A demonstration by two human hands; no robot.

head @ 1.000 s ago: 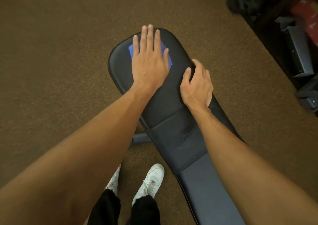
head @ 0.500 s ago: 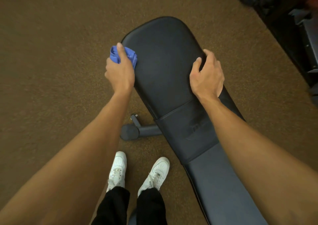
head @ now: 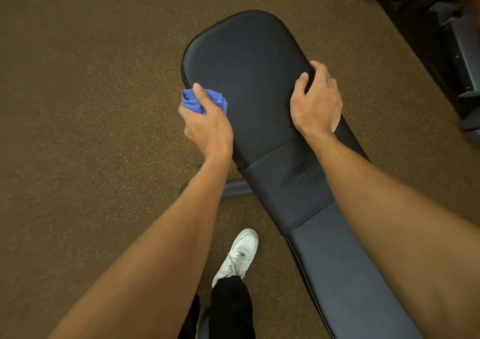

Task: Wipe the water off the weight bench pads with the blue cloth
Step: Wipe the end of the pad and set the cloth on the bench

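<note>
A black padded weight bench runs from the far middle to the near right; its wide back pad is farthest from me and a narrower seat pad is nearest. My left hand is closed on a bunched blue cloth at the back pad's left edge. My right hand grips the pad's right edge, thumb on top, fingers curled over the side. No water drops are discernible on the dark surface.
Brown carpet surrounds the bench. A grey bench foot sticks out to the left under the pad. My white shoe stands beside it. Dark gym equipment lines the far right.
My left hand went from flat on the cloth atop the pad to the left edge, bunching the cloth, then slid along that edge toward me. The right hand kept its grip.
</note>
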